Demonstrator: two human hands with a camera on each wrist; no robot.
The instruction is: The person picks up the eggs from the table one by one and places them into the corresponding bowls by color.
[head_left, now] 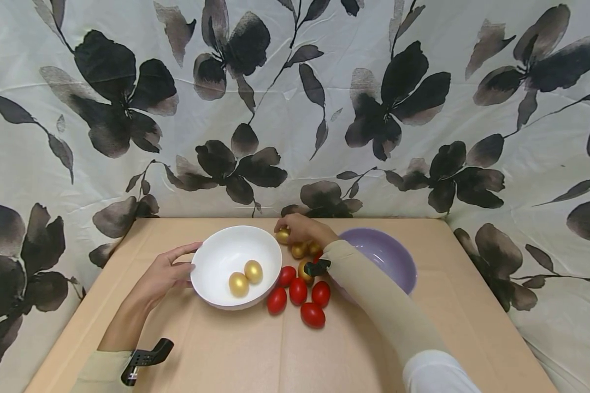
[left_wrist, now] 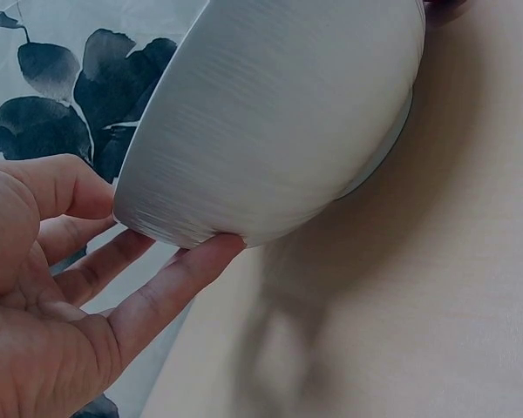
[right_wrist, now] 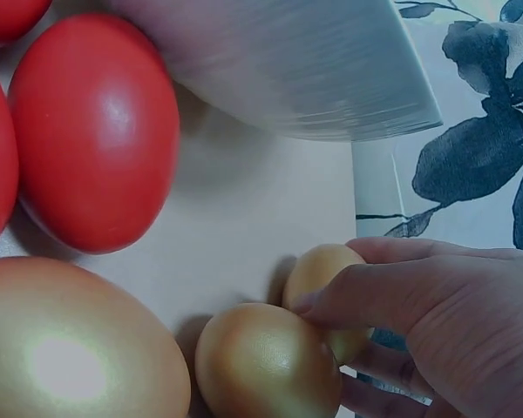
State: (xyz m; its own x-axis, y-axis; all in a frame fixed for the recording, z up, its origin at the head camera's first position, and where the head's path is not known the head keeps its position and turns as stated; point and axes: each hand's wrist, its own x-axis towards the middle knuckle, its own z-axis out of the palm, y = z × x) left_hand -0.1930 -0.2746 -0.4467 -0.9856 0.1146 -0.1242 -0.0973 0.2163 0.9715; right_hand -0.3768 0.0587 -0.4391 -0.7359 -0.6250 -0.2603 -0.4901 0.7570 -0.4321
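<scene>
A white bowl [head_left: 216, 262] holds two golden eggs, one of them an egg [head_left: 239, 284] near its front. At the bowl's left side my left hand [head_left: 169, 270] grips it, one fingertip at the rim and other digits against the outer wall [left_wrist: 279, 113]. Behind the group of eggs, my right hand [head_left: 302, 229] pinches a golden egg [head_left: 282, 236] between thumb and fingers. Right beside that hand lies another golden egg [right_wrist: 266, 361], with a larger-looking golden egg [right_wrist: 70, 348] closer to the wrist camera. Several red eggs [head_left: 298, 292] lie between the bowls.
A purple bowl [head_left: 398, 256] stands at the right, partly covered by the right forearm. The tan table [head_left: 216, 355] ends at the back against a floral cloth [head_left: 295, 109]. One red egg [head_left: 312, 315] lies nearest the front of the group.
</scene>
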